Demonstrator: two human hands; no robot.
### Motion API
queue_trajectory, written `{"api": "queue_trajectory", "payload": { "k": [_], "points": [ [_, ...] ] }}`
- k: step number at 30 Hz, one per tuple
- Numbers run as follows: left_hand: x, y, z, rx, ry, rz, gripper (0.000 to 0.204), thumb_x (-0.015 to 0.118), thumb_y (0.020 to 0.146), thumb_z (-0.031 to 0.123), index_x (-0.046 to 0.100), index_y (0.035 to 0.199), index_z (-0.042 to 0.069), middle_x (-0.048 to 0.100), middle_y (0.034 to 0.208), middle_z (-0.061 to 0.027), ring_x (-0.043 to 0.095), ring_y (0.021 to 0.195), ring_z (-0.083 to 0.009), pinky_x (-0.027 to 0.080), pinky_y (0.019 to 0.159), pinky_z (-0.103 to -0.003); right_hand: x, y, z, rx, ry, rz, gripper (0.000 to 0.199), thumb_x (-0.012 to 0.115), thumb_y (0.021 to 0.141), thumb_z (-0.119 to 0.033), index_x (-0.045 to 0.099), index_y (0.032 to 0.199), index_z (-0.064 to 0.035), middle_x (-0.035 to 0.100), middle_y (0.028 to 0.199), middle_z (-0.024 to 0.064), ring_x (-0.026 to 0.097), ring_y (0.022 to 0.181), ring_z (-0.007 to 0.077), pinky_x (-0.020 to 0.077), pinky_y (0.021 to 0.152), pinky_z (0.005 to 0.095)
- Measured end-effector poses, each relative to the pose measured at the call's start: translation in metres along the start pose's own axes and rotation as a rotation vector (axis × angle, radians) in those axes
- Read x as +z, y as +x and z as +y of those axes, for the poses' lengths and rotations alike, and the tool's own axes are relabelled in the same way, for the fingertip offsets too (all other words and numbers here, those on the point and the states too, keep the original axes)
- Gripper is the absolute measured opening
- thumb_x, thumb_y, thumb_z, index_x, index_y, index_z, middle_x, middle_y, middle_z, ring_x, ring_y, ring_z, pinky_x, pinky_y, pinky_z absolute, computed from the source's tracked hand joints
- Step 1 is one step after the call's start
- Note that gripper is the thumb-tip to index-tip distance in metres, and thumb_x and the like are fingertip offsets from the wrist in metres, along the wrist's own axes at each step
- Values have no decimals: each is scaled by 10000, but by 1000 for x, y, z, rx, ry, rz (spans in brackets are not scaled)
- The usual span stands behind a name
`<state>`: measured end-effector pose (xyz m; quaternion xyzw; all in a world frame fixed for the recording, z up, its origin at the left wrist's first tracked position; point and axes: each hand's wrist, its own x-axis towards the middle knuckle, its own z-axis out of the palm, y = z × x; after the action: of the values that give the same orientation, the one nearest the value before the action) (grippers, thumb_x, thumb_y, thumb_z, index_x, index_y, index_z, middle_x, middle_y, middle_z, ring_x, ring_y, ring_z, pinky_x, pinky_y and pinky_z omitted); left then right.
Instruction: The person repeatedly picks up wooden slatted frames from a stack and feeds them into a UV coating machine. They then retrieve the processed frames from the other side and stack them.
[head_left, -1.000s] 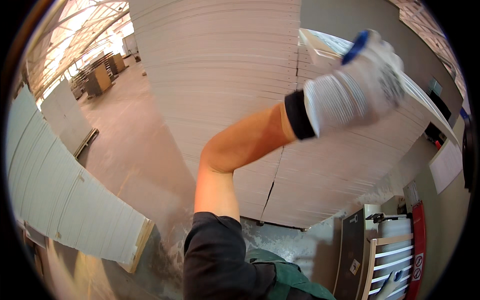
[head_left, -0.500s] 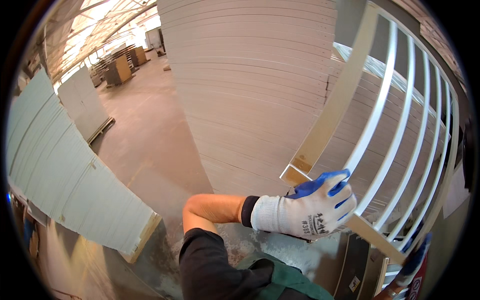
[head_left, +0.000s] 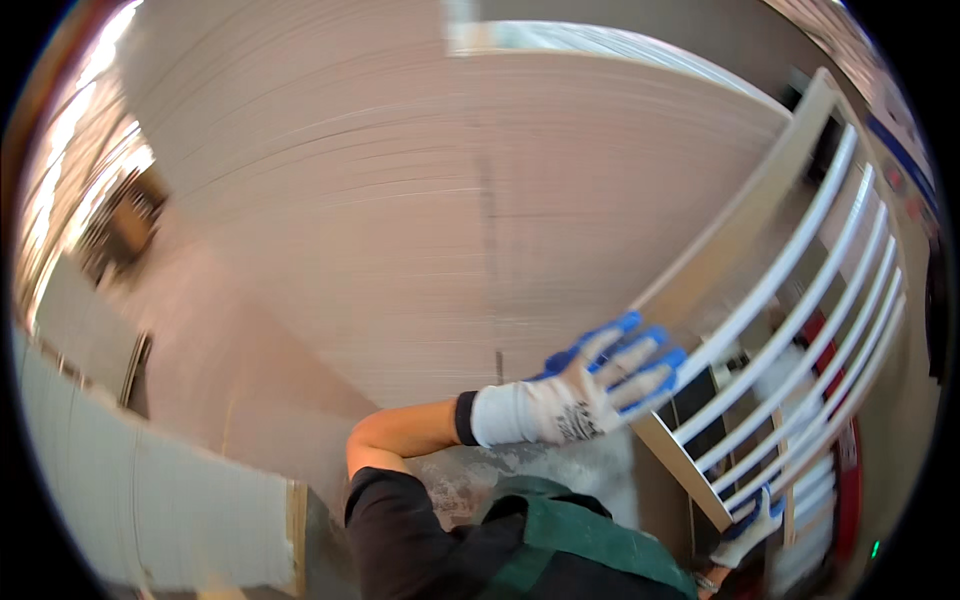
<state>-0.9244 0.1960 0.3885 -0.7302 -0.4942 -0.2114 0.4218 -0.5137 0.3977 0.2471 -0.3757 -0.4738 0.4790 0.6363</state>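
A slatted frame point(head_left: 783, 262) with white bars and pale wooden rails stands tilted at my right. My left hand point(head_left: 590, 385), in a white and blue work glove, is at its near left corner, fingers long and somewhat spread over the end rail. Its palm side and thumb are mostly hidden. Lower down, my right hand point(head_left: 752, 530), gloved alike, grips the frame's near right corner, with its fingertips at the end rail. My left arm is bent across in front of me.
A tall stack of pale flat panels point(head_left: 400, 190) rises directly ahead. More stacked panels point(head_left: 170, 500) stand at lower left, with brown stacks point(head_left: 130, 225) farther off. White slats point(head_left: 805, 510) and a red upright point(head_left: 848, 480) sit beyond my right hand.
The view has swung to the right, so the panel stack slides left. Both hands have stayed with the frame, its far end now leaning farther right. My left fingers look straighter.
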Motion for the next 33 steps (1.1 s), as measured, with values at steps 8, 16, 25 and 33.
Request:
{"api": "queue_trajectory", "payload": {
  "k": [8, 16, 25, 33],
  "points": [
    [96, -15, 61, 16, -475, -239, 472, 716, 778, 100, 649, 1246, 98, 545, 1402, -177, 468, 1305, -439, 330, 1109, -647, -86, -136, -5, 93, -435, 470, 368, 747, 832, 18, 650, 1186, 57, 672, 881, 44, 606, 673, 90, 483, 563, 244],
    [216, -102, 129, 180, -773, -499, 440, 804, 685, 135, 649, 1091, 65, 547, 1381, -165, 402, 1383, -446, 259, 1148, -659, -109, -207, 49, 280, -722, 668, 359, 803, 753, -53, 696, 1080, 49, 692, 719, 75, 621, 516, 120, 505, 472, 296],
    [261, -85, 144, 311, -859, -598, 453, 814, 629, 156, 671, 1049, 69, 553, 1385, -151, 395, 1387, -432, 255, 1146, -645, -112, -221, 59, 519, -736, 833, 389, 800, 756, -152, 692, 1087, 21, 734, 883, 131, 711, 710, 203, 576, 647, 334],
    [259, -64, 164, 345, -828, -608, 405, 799, 666, 171, 673, 1038, 71, 555, 1372, -149, 397, 1377, -429, 256, 1149, -637, -145, -210, 62, 468, -899, 772, 417, 806, 724, -224, 700, 1069, -14, 748, 971, 172, 731, 904, 328, 579, 814, 418]
  ]
}}
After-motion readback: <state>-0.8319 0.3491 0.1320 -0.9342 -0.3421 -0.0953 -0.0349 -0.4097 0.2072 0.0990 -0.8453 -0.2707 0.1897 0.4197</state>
